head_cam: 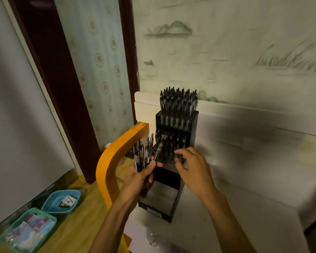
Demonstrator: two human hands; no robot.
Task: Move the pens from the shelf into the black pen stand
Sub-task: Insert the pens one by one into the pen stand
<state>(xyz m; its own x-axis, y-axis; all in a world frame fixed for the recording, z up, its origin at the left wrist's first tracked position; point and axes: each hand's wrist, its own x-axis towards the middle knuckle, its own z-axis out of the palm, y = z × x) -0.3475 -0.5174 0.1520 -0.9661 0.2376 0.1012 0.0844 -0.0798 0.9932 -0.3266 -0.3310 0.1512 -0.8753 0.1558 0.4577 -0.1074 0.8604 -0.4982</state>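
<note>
My left hand (pixel 142 172) gripped pens (pixel 144 152), tips up, just left of stand (pixel 171 181). Right hand (pixel 192 167) hovered over front holes, fingers loosely curled, empty, nearer stand. One pen leaned toward stand.

**Plastic, wood and paper around the stand**

You have the black pen stand (pixel 173 179) before you: smooth plastic with a dull sheen on its front panel. The pens (pixel 178 101) in its top tier look like glossy clear-and-black plastic. Left of the stand, the orange rail (pixel 108 167) is smooth and satiny; below that, grained wood (pixel 77 221) bears shiny teal plastic trays (pixel 61 201). Behind the stand, matt printed wallpaper (pixel 226 42).
</note>
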